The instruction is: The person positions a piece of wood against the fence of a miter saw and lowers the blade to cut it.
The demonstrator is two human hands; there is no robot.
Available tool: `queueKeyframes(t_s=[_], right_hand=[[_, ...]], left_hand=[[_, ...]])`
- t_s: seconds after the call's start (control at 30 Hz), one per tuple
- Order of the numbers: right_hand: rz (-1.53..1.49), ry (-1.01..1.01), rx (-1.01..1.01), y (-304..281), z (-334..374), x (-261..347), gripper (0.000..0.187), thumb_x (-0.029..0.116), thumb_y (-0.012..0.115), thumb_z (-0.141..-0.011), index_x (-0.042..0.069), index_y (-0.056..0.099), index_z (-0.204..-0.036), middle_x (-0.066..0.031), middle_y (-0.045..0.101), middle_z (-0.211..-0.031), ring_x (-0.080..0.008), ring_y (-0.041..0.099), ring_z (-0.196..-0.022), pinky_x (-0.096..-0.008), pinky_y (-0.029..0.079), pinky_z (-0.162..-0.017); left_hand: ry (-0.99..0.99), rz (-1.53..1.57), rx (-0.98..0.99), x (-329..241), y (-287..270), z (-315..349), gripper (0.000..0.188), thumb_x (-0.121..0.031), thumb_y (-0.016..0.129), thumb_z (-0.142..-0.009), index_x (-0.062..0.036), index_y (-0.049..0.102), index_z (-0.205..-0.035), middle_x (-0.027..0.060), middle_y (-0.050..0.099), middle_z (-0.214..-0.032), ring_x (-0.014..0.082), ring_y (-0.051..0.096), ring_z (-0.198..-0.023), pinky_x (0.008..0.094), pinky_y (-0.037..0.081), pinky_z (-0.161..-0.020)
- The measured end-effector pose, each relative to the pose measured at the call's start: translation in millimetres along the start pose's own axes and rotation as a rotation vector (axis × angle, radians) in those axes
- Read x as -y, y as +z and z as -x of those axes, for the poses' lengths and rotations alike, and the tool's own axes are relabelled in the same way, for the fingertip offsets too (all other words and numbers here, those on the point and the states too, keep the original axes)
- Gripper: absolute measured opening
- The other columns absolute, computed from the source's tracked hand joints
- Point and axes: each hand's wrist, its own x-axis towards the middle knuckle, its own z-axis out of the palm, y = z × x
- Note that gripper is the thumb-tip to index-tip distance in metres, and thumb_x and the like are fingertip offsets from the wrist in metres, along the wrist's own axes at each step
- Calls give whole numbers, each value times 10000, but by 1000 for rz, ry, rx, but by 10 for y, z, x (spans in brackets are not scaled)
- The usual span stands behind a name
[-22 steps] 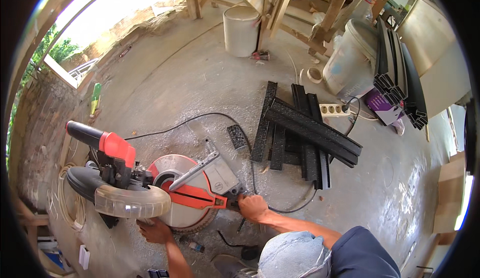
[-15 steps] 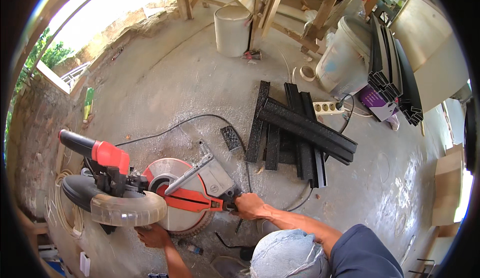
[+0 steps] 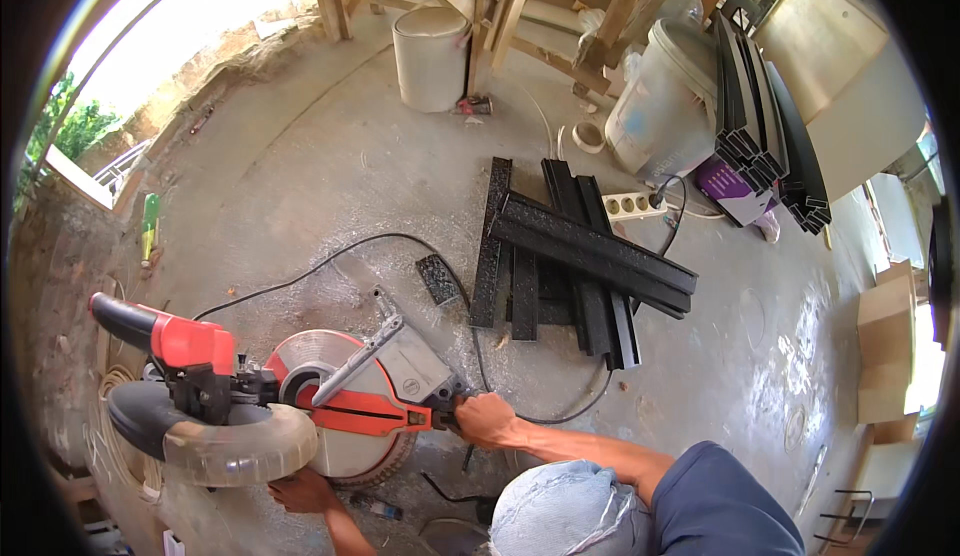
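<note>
A red and grey miter saw (image 3: pixel 365 411) with a round disc-shaped turntable sits on the concrete floor in front of me. My right hand (image 3: pixel 485 419) is closed around the dark front grip at the end of its red arm. Low beside the curved, clear-ended blade guard (image 3: pixel 240 446), my left hand (image 3: pixel 303 492) has its fingers curled against the saw's underside; the guard hides part of them. Just beyond the saw lies a short black offcut (image 3: pixel 437 280). Several black profile lengths (image 3: pixel 590 251) are stacked crosswise to its right.
A black cable (image 3: pixel 335 251) curves behind the saw. Farther off stand a white power strip (image 3: pixel 634 205), a pale bucket (image 3: pixel 432 61) and a large tub (image 3: pixel 660 106) with black profiles (image 3: pixel 750 106) leaning beside it. A green screwdriver (image 3: pixel 150 228) lies left. My denim-covered knee (image 3: pixel 565 506) is close by.
The whole view has shifted slightly, so the floor and objects appear farther left, with the saw's left end lower. Both hands remain at the same places on the saw.
</note>
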Motion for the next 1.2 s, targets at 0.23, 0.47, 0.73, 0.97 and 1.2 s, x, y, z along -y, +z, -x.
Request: queueKeyframes(t_s=[0.23,0.47,0.73,0.97,1.2], right_hand=[[-135,-28,96,1,-62,-100,336,330,672,-845,6,742,-793,-209,724,-794,-378,730,-765,-458,586,-686],[8,-102,-469,251,66,-34,547,534,701,-846,-5,657,-932,-163,674,-707,-340,690,-634,-456,540,-593],[42,-63,-69,211,47,-134,486,474,621,-929,-11,615,-899,-138,693,-761,-326,712,-664,-420,540,-538],[-171,-294,-333,-193,306,-191,471,405,610,-946,-57,612,-1036,-241,613,-982,-317,642,-948,-413,535,-806],[-147,6,-881,-988,540,-1328,285,318,663,-920,39,613,-885,-133,606,-703,-282,599,-543,-395,491,-477]], left_hand=[[-2,-38,93,-108,-98,13,815,-706,399,-933,-94,454,-1469,233,561,-1353,429,562,-1201,609,449,-932],[-18,47,9,-151,-65,10,826,-711,399,-933,-82,438,-1468,220,557,-1344,435,539,-1215,622,419,-941],[7,22,30,-105,-70,79,801,-695,395,-953,-80,447,-1463,231,558,-1332,425,555,-1198,612,437,-934],[3,61,74,0,57,-78,770,-642,398,-980,-39,433,-1457,226,580,-1318,423,550,-1212,573,440,-951],[490,67,634,1231,-495,-1510,392,-340,571,-999,19,597,-842,227,627,-859,333,611,-815,453,476,-767]])
